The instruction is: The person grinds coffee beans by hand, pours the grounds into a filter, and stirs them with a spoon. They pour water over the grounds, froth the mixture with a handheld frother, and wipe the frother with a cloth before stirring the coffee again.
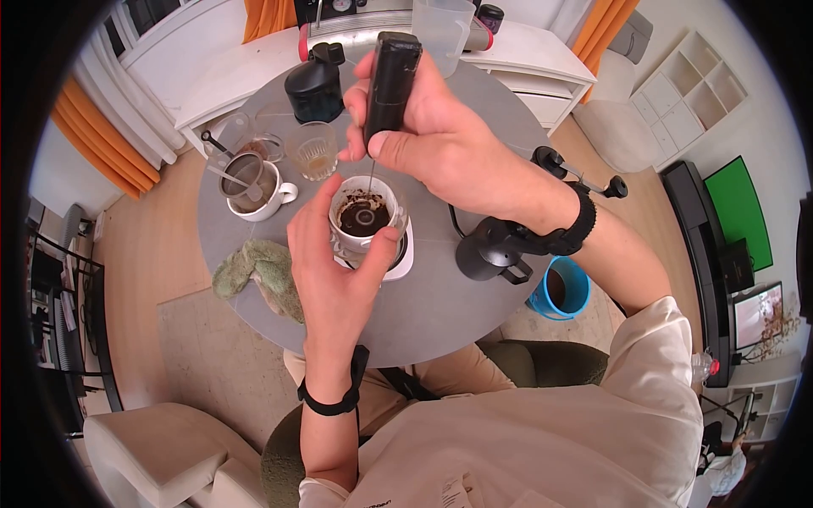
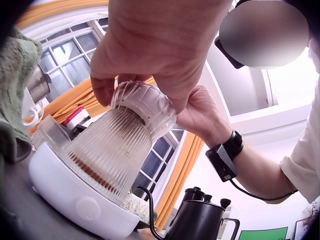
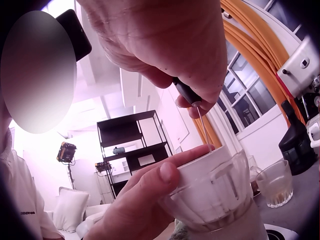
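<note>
In the head view my right hand [image 1: 436,127] grips the black handle of a handheld milk frother [image 1: 395,76], thumb on its side. Its thin metal shaft points down into a white coffee dripper [image 1: 391,199] with dark wet coffee grounds [image 1: 362,220] inside. My left hand [image 1: 326,254] holds the dripper, thumb and fingers around its rim. The left wrist view shows the dripper's clear lower part [image 2: 145,107] sitting over a ribbed glass server [image 2: 107,155], with brown liquid low inside. Beneath stands a white scale [image 2: 85,202]. The frother's tip is hidden within the dripper.
A black gooseneck kettle [image 1: 487,254] stands to the right, by a blue bucket [image 1: 580,288] of dark liquid. Left are a green cloth [image 1: 262,267] and a white mug [image 1: 275,203] with a strainer. Behind stand a glass [image 1: 313,152], a black container [image 1: 312,91] and a clear pitcher [image 1: 442,34].
</note>
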`<state>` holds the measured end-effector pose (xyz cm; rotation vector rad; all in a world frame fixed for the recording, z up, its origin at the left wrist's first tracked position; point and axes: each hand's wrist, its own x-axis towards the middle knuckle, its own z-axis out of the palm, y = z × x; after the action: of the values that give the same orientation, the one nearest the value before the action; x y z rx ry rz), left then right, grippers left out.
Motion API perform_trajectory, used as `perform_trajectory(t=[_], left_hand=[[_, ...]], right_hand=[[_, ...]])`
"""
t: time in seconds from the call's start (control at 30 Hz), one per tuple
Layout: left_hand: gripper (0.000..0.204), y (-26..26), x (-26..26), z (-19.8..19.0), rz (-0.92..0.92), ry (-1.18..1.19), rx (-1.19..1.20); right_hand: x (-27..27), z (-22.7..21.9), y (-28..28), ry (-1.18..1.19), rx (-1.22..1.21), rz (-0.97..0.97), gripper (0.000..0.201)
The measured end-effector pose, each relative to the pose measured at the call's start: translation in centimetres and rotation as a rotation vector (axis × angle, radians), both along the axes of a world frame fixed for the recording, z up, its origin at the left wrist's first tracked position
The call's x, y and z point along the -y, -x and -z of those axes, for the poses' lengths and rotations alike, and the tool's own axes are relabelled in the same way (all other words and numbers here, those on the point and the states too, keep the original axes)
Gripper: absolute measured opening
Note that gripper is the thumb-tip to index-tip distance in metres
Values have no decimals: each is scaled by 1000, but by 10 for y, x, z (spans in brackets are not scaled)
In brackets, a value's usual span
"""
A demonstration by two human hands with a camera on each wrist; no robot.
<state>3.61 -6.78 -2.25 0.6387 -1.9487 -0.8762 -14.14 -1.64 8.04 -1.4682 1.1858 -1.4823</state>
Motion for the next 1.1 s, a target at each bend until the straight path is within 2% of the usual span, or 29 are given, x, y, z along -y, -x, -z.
perform_trajectory(t=[1.1], left_hand=[[73, -1, -3, -7, 9, -47, 25]], right_hand=[[1, 3, -1, -9, -96, 14, 68]])
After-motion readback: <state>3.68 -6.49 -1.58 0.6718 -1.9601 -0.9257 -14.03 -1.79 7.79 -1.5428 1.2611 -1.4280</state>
